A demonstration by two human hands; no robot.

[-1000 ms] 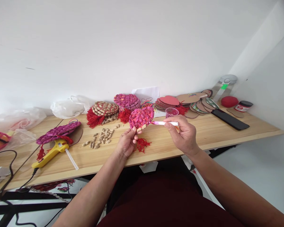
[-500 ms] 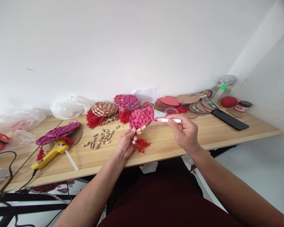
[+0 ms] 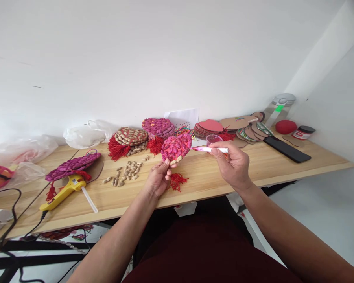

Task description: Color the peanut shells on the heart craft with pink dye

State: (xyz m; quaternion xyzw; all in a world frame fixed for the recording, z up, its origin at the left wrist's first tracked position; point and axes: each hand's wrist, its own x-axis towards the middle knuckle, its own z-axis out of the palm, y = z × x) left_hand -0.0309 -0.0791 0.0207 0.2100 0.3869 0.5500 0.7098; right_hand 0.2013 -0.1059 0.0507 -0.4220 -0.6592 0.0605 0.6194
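Between the thumb and fingers of my left hand (image 3: 159, 176) is a round disc covered in peanuts (image 3: 176, 148), held up tilted toward me. Most of its peanuts are magenta; a few along the lower edge are bare tan. From below it hangs a red tassel (image 3: 178, 181). My right hand (image 3: 233, 163) grips a white paintbrush (image 3: 214, 149) with a magenta-stained tip, which is at the disc's right edge; I cannot tell whether it touches. Just behind this hand stands a small clear cup (image 3: 214, 139) with pink paint inside.
Loose peanuts (image 3: 129, 171) lie left of my left hand. Farther left are a yellow glue gun (image 3: 61, 193) and a purple disc (image 3: 73, 165). Finished-looking discs (image 3: 158, 126) stand by the wall. To the right are cardboard pieces (image 3: 233, 123), a black phone (image 3: 287, 149) and a jar (image 3: 303, 133).
My right hand and the brush have shifted slightly right. The disc in my left hand stays nearly in place.
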